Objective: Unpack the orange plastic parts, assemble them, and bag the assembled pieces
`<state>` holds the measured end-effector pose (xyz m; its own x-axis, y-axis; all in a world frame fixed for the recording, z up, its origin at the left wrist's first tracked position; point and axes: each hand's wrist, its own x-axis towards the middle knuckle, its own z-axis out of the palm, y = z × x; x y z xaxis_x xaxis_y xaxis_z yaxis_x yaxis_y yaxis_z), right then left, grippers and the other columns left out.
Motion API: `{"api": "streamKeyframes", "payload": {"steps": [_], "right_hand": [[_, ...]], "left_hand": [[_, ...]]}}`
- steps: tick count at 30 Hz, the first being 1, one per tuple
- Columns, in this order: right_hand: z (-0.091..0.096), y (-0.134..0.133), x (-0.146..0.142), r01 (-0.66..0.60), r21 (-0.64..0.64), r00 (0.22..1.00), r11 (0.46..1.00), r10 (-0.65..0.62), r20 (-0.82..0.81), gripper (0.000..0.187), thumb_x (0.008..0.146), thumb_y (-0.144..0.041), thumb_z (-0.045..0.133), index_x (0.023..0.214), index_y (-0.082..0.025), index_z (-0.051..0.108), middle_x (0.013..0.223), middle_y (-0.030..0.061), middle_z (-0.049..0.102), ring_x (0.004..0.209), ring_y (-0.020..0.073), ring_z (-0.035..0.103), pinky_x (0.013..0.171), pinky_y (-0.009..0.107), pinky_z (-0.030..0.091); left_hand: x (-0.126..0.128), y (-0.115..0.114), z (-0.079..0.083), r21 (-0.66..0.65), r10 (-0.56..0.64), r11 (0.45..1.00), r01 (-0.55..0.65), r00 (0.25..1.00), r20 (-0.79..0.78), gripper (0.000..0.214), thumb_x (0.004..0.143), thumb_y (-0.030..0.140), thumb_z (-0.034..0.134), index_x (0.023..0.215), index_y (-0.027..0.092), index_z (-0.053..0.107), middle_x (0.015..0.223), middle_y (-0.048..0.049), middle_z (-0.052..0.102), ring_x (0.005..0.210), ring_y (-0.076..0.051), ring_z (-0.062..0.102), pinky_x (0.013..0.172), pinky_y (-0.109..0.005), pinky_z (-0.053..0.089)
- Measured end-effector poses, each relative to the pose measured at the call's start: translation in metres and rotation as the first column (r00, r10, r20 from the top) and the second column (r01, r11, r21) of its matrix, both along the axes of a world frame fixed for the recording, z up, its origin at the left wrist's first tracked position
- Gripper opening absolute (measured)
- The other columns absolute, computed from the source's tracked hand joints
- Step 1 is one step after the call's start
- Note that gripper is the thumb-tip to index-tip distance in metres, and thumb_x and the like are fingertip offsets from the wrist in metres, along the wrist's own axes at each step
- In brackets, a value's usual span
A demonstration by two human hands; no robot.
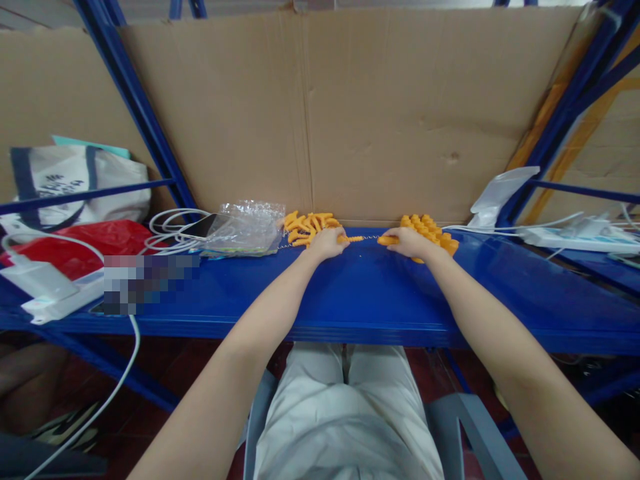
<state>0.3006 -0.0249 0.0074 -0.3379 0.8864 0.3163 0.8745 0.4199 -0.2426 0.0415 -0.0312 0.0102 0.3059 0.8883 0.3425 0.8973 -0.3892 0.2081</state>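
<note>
My left hand [327, 245] is closed on a slim orange ridged rod [355, 239] that sticks out to the right. From the rod's tip a thin coiled wire [371, 237] runs across to a small smooth orange piece [386, 240], pinched by the fingers of my right hand [412, 243]. Behind my left hand lies a loose pile of branching orange pieces [305, 225], with thin coils trailing from it. Beside my right hand sits a cluster of knobbly orange pieces [425, 227], partly covered by the hand. What kind these pieces are I cannot make out.
Everything rests on a blue shelf [360, 293] with a cardboard wall [380, 113] behind. To the left are clear plastic bags [245, 227], a white cable [170, 220], a power strip [75, 297] and a red bag [105, 243]. Another power strip [575, 238] lies right.
</note>
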Motion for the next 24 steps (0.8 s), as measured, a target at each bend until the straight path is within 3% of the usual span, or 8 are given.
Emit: {"api": "streamKeyframes", "payload": {"steps": [15, 20, 24], "right_hand": [[0.0065, -0.0083, -0.0073, 0.032, -0.008, 0.999, 0.999, -0.032, 0.040, 0.038, 0.085, -0.013, 0.065, 0.122, -0.020, 0.073, 0.126, 0.0106, 0.073, 0.117, 0.0282, 0.068, 0.105, 0.039, 0.051], [0.0038, -0.0044, -0.0023, -0.008, 0.021, 1.000, 1.000, 0.009, -0.029, 0.037, 0.084, -0.015, 0.068, 0.120, -0.023, 0.074, 0.125, 0.0108, 0.073, 0.116, 0.0310, 0.069, 0.104, 0.047, 0.052], [0.0013, -0.0004, -0.0020, -0.056, 0.045, 0.997, 0.997, 0.058, -0.040, 0.038, 0.083, -0.015, 0.068, 0.119, -0.024, 0.075, 0.121, 0.0085, 0.075, 0.113, 0.0282, 0.070, 0.103, 0.045, 0.053]], "left_hand": [[-0.0009, -0.0011, 0.0018, 0.022, 0.011, 1.000, -0.009, 0.998, -0.060, 0.029, 0.092, 0.037, 0.059, 0.115, 0.022, 0.070, 0.107, -0.0076, 0.077, 0.113, -0.027, 0.069, 0.097, -0.036, 0.053], [-0.0014, -0.0014, 0.0013, 0.043, -0.002, 0.999, 0.004, 0.998, -0.057, 0.027, 0.092, 0.036, 0.060, 0.112, 0.022, 0.071, 0.106, -0.0089, 0.077, 0.109, -0.028, 0.070, 0.095, -0.038, 0.054], [-0.0008, -0.0029, 0.0023, 0.033, -0.025, 0.999, 0.026, 0.999, -0.041, 0.028, 0.094, 0.036, 0.057, 0.116, 0.022, 0.069, 0.098, -0.0075, 0.076, 0.107, -0.027, 0.070, 0.093, -0.037, 0.053]]}}
